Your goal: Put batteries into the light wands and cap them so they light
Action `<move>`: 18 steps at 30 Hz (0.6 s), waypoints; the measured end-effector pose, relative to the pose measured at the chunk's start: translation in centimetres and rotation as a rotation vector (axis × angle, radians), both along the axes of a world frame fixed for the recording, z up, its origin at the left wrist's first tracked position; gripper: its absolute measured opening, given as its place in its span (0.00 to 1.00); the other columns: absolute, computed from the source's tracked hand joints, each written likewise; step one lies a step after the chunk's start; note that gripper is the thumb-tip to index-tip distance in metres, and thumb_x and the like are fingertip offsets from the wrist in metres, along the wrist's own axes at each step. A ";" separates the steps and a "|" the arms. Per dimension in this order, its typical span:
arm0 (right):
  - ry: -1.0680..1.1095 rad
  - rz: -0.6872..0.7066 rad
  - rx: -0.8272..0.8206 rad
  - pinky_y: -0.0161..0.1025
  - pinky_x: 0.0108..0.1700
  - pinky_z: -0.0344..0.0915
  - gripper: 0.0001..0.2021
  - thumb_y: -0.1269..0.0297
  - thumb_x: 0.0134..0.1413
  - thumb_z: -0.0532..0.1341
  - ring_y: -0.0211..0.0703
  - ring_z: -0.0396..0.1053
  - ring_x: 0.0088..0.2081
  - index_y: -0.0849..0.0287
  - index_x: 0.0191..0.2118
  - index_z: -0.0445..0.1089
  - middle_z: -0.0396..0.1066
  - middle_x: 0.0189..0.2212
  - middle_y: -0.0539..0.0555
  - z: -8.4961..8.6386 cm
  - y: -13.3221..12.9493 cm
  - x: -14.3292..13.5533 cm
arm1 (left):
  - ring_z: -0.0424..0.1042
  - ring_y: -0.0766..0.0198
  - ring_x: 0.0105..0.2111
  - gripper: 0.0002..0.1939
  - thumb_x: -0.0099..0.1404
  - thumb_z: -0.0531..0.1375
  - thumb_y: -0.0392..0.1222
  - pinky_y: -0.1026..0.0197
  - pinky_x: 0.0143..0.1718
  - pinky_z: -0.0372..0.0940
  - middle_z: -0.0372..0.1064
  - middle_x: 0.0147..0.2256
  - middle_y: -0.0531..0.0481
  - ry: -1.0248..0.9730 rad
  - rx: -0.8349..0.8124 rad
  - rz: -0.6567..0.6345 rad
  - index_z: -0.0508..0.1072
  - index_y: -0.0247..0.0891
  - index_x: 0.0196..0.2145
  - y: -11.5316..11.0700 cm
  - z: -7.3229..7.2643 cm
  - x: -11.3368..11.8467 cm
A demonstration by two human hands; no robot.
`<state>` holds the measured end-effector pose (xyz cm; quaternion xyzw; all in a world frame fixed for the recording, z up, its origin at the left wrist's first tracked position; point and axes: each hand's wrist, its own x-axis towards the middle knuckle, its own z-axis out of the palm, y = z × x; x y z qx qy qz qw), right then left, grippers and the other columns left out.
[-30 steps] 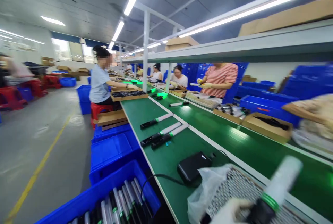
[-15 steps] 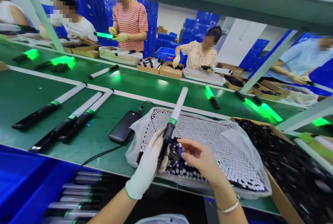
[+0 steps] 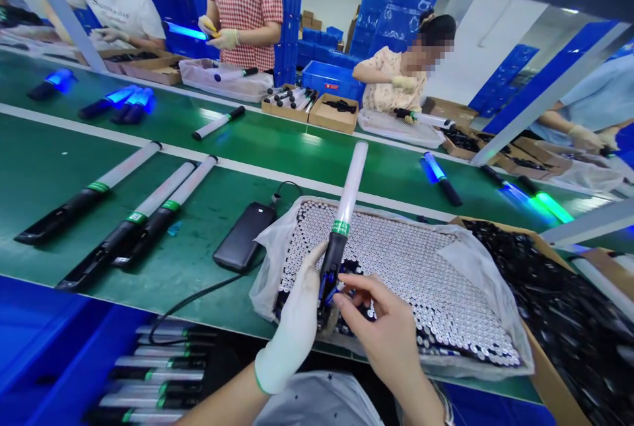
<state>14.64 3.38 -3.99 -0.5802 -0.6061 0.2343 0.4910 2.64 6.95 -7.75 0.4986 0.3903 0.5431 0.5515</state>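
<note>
My left hand (image 3: pixel 296 320), in a white glove, is closed around the black handle of a light stick (image 3: pixel 352 181). The stick points up and away, its clear tube ending in a green band above the handle. An open battery compartment in the handle faces me. My bare right hand (image 3: pixel 386 323) pinches a blue battery (image 3: pixel 333 295) at that compartment; how far in it sits, I cannot tell. Under both hands lies a plastic-lined tray (image 3: pixel 520 347) packed with upright batteries (image 3: pixel 406 248), with a gap near the handle.
Several light sticks (image 3: pixel 148 198) lie at left beside a black power bank (image 3: pixel 245 236) with a cable. A carton of black parts (image 3: pixel 569 300) stands at right. Lit sticks (image 3: pixel 442 178) rest on the green belt (image 3: pixel 297 155). Co-workers sit and stand across it. More sticks (image 3: pixel 163 373) are below the table edge.
My right hand has brought the battery from above the tray to the stick's handle. Most glowing sticks across the belt have turned from green to blue. The view has shifted slightly.
</note>
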 end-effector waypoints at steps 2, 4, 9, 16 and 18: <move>-0.094 0.018 0.062 0.38 0.32 0.66 0.09 0.69 0.54 0.63 0.39 0.66 0.29 0.55 0.41 0.76 0.73 0.30 0.52 0.1 -0.1 -0.2 | 0.51 0.60 0.65 0.25 0.73 0.45 0.52 0.55 0.67 0.44 0.53 0.65 0.48 0.013 0.023 -0.026 0.60 0.42 0.63 0.0 -0.2 -0.1; -0.174 0.016 0.135 0.39 0.32 0.66 0.09 0.70 0.55 0.62 0.40 0.66 0.31 0.56 0.42 0.76 0.71 0.32 0.53 0.1 0.0 -0.4 | 0.50 0.61 0.65 0.24 0.74 0.44 0.51 0.56 0.67 0.44 0.51 0.66 0.48 -0.002 0.011 -0.033 0.59 0.42 0.63 -0.1 -0.2 -0.1; -0.167 -0.036 0.087 0.37 0.29 0.64 0.16 0.69 0.51 0.64 0.39 0.62 0.28 0.53 0.48 0.74 0.61 0.29 0.50 -0.1 0.6 -0.6 | 0.50 0.61 0.65 0.23 0.73 0.47 0.52 0.57 0.66 0.44 0.55 0.64 0.51 0.008 -0.019 -0.023 0.62 0.46 0.61 0.0 -0.2 -0.2; 0.030 0.025 0.004 0.35 0.29 0.61 0.10 0.72 0.48 0.63 0.36 0.59 0.27 0.56 0.39 0.74 0.62 0.31 0.49 -0.8 1.3 -0.8 | 0.52 0.57 0.65 0.25 0.69 0.54 0.52 0.57 0.64 0.51 0.55 0.64 0.51 -0.022 -0.151 -0.052 0.60 0.49 0.62 0.1 1.3 0.0; 0.012 0.027 0.042 0.36 0.32 0.62 0.11 0.72 0.49 0.61 0.37 0.61 0.29 0.56 0.41 0.72 0.63 0.34 0.51 -1.1 1.2 -0.9 | 0.53 0.57 0.64 0.25 0.69 0.55 0.52 0.58 0.63 0.53 0.56 0.64 0.52 -0.020 -0.162 -0.040 0.61 0.50 0.61 0.0 1.7 0.2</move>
